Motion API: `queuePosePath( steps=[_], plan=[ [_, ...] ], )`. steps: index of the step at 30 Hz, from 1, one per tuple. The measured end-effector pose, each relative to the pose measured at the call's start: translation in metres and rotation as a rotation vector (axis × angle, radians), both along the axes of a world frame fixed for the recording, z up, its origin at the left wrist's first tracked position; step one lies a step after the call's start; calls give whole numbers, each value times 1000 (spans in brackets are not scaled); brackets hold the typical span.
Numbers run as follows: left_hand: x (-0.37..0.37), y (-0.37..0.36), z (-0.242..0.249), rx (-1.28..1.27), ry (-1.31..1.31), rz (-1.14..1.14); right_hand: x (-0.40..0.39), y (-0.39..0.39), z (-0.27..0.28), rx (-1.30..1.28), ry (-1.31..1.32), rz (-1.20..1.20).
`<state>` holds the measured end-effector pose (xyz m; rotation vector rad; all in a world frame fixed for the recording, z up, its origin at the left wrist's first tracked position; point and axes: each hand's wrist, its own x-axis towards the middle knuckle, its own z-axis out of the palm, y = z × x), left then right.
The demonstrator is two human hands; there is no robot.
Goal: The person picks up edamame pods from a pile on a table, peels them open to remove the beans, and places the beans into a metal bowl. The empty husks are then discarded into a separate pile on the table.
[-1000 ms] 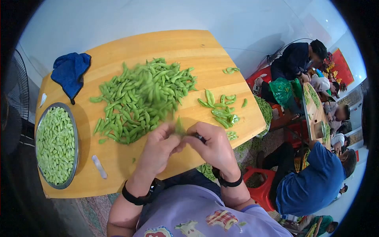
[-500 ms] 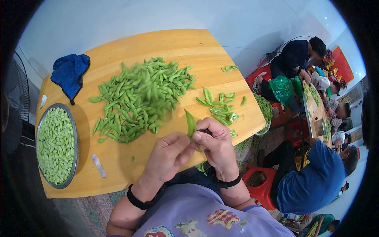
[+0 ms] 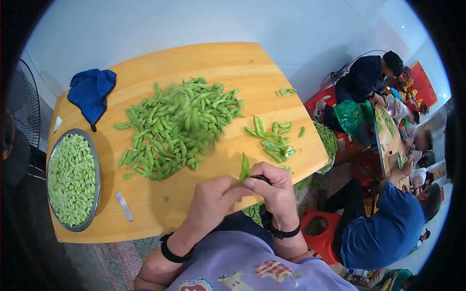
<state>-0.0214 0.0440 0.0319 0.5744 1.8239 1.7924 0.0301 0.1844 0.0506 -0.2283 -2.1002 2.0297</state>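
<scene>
Between my two hands, over the table's near edge, stands a green pod (image 3: 244, 167), upright, its lower end between the fingertips. My left hand (image 3: 214, 199) has thumb and fingers pinched at the pod's base. My right hand (image 3: 275, 190) is closed round the same end, with something dark at its thumb and forefinger. Beyond them a large heap of pods (image 3: 170, 128) lies on the wooden table (image 3: 208, 56). Several flattened pods (image 3: 274, 145) are spread to the right of the heap. A metal bowl (image 3: 98, 182) full of shelled beans stands at the left.
A blue cloth (image 3: 92, 94) lies at the back left, and a small clear strip (image 3: 124, 207) near the bowl. A fan (image 3: 24, 106) stands at far left. On the right, people sit at another table (image 3: 388, 145); a red stool (image 3: 320, 233) is beside a person in blue (image 3: 383, 223).
The pod between my fingers now stands more upright, and my left hand is closer to my right. The table appears slightly lower in view. The person in blue has raised an arm.
</scene>
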Motion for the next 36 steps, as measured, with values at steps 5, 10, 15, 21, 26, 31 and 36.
queuePosePath(
  steps=[5,10,15,21,26,31,36],
  plan=[
    [-1,-7,-5,16,-193,-193,11,6,1,-130,13,99],
    [1,-5,-6,221,-629,-246,21,3,-5,-105,54,99],
    [2,-4,-12,142,-500,-210,20,-2,-2,602,203,-50],
    [12,12,-8,173,-386,52,22,-7,-6,736,267,-150],
    [14,19,-20,290,-593,69,20,1,-9,751,291,-207],
    [12,24,-20,265,-611,43,21,12,-7,578,163,-163],
    [11,28,-20,294,-514,126,22,22,-15,392,203,-35]
  ],
)
